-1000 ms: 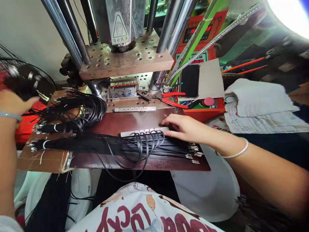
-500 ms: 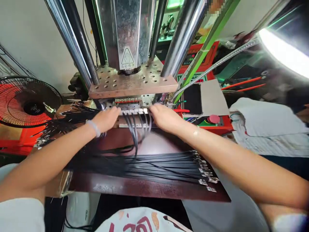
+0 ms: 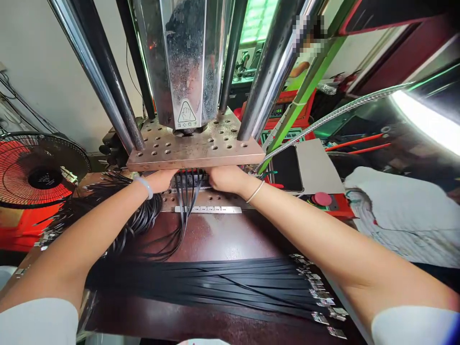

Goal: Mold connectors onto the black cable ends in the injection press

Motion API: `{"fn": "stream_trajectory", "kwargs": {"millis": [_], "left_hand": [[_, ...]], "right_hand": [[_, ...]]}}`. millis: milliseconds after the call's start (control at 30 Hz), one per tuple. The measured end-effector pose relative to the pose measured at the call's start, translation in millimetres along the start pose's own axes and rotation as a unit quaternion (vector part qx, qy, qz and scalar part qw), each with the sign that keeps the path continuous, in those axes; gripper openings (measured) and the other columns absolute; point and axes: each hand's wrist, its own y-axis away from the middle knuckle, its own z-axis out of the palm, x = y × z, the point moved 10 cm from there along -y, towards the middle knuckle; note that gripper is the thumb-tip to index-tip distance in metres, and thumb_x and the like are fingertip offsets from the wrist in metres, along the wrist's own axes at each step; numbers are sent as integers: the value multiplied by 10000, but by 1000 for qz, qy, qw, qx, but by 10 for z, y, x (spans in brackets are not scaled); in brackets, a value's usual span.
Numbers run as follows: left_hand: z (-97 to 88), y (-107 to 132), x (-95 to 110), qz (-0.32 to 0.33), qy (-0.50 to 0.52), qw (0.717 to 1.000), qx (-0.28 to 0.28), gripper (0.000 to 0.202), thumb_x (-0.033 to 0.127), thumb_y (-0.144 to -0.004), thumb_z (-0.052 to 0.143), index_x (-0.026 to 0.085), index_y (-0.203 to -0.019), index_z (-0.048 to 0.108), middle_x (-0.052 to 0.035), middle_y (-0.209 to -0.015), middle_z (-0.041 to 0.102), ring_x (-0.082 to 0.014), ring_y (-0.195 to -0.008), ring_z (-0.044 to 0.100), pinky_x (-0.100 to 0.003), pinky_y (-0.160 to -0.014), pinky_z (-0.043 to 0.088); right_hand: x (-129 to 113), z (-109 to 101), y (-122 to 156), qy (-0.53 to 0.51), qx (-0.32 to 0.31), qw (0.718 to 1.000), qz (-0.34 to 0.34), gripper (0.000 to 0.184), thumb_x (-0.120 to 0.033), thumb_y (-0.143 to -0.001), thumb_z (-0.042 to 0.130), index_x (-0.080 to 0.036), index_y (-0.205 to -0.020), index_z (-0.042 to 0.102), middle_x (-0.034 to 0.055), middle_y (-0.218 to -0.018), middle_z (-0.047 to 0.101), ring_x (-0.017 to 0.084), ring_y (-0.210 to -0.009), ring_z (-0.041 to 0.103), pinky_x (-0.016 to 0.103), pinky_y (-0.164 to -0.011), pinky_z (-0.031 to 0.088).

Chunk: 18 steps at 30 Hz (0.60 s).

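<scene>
My left hand [image 3: 162, 181] and my right hand [image 3: 227, 179] reach in under the thick drilled plate [image 3: 196, 160] of a press. Both are curled at the ends of a metal bar fixture, now mostly hidden beneath the plate along with my fingertips. Between the hands, several black cables [image 3: 184, 192] hang from the bar and bend left over the brown tabletop [image 3: 223, 235]. Just in front of them lies a pale marked strip [image 3: 208, 210] on the press base. Nearer to me, a flat row of black cables [image 3: 201, 282] with metal connector ends [image 3: 321, 292] stretches across the table.
Bundled black cables [image 3: 143, 215] lie beside my left forearm. A fan [image 3: 45, 177] stands at far left. Chrome posts [image 3: 97, 76] flank the press ram. On the right are a red push button [image 3: 321, 199], a dark phone-like slab [image 3: 285, 165], a white cloth [image 3: 398, 201] and a bright lamp [image 3: 427, 120].
Both hands have moved forward with the metal bar and its cables, from in front of the press to under the plate. The view has tilted, so the press sits lower in the picture.
</scene>
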Motion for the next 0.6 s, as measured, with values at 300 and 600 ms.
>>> {"fn": "stream_trajectory", "kwargs": {"millis": [300,600], "left_hand": [[-86,91,194,2,-74,995,63,304,148,-942,455,81,-1174,639,-164,-1242,629,-237,-1161,604,-375,-1023,486],[-39,-46,97,-38,-25,998,-50,247,122,-917,492,94,-1110,644,-135,-1207,648,-211,-1152,604,-325,-1039,449]], "right_hand": [[-304,60,14,65,4,998,-25,390,-130,-914,443,27,-1239,591,246,-1267,590,324,-1134,600,439,-979,464],[-121,30,1,-12,13,1000,18,341,-133,-895,447,-19,-1144,648,214,-1213,635,295,-1067,623,419,-949,477]]}}
